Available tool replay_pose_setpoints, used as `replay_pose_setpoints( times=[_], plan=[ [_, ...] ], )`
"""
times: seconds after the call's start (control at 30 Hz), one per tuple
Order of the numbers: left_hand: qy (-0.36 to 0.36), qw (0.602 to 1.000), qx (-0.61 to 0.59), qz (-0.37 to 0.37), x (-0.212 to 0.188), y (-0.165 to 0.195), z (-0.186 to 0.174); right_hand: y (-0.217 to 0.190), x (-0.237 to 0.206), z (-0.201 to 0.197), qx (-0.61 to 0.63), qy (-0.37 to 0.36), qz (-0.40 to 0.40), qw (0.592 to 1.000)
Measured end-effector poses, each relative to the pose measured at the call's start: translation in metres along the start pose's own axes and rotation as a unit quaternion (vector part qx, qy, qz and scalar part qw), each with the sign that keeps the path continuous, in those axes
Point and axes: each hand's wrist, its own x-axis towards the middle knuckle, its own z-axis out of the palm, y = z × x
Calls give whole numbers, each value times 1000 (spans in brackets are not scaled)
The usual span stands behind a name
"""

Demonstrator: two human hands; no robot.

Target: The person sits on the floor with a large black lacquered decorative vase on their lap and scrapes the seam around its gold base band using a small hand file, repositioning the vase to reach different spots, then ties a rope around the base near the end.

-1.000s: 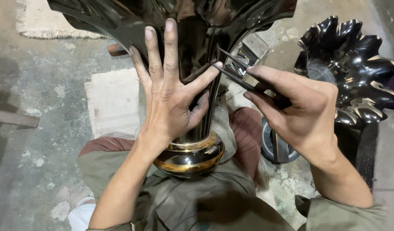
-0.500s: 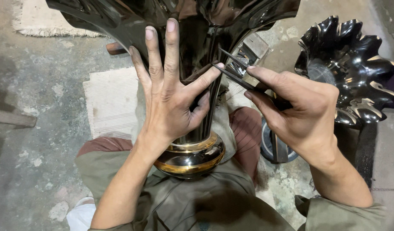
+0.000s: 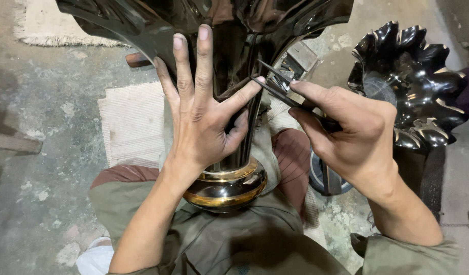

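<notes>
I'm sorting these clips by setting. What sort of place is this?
Probably a small craft workshop for metal vases. The person sits low over a stained concrete floor, the left hand steadying a glossy black vase while the right hand works on it with a thin tool. A second fluted vase stands nearby.

A second glossy black fluted bowl (image 3: 410,84) is seen at right; a woven mat (image 3: 132,122) is laid on the concrete floor (image 3: 51,102).

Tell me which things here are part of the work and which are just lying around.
In use: black vase with gold-banded base, left hand braced on it, thin pointed tool in right hand.
Lying about: fluted black bowl, cloth mat, pale rug.
</notes>
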Motion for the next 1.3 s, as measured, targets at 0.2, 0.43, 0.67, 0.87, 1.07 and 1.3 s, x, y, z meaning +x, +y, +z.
replay_pose_setpoints(
  times=[0.2, 0.43, 0.67, 0.87, 1.07, 1.3],
  plan=[
    [-2, 1000, -4, -2, 0, 0, -3, -4, 0, 0, 2, 2, 0, 1000],
    [4, 1000, -5, -1, 0, -1, -3, -6, 0, 3, -1, 9, 2, 1000],
    [9, 1000, -7, 0, -2, -1, -1, -9, 0, 1, 5, 6, 6, 1000],
    [10, 1000, -7, -2, -2, -3, 0, -12, 6, 2, 13, 30, -20, 999],
    [7, 1000, -6, -2, -2, -2, -1, -11, 5, 4, 2, 24, -16, 1000],
    [12, 1000, -8, -2, -2, -2, 0, -13, 2, 2, 8, 12, 4, 1000]
  ],
)
